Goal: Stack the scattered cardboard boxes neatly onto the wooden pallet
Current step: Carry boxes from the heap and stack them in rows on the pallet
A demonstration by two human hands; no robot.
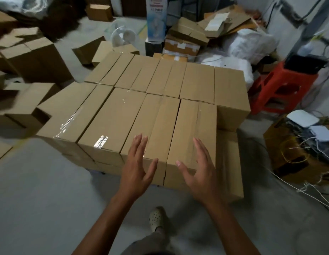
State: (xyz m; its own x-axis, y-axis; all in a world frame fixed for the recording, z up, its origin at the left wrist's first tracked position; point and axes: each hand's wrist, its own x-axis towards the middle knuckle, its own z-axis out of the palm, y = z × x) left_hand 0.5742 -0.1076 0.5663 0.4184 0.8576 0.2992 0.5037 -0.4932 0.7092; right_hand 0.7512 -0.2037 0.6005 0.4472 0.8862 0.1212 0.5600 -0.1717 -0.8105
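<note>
The stacked cardboard boxes (123,111) lie in tight rows just ahead of and under both hands, taped tops level. The left hand (137,168) and right hand (198,170) hover side by side over the stack's near edge, fingers straight and spread, gripping nothing; whether they touch the cardboard cannot be told. Loose boxes (31,57) sit scattered on the floor (40,199) well beyond the left hand, and a red stool (281,89) stands out past the right hand

Only blurred, unreadable print on the blue-and-white carton (156,19) at the back
</note>
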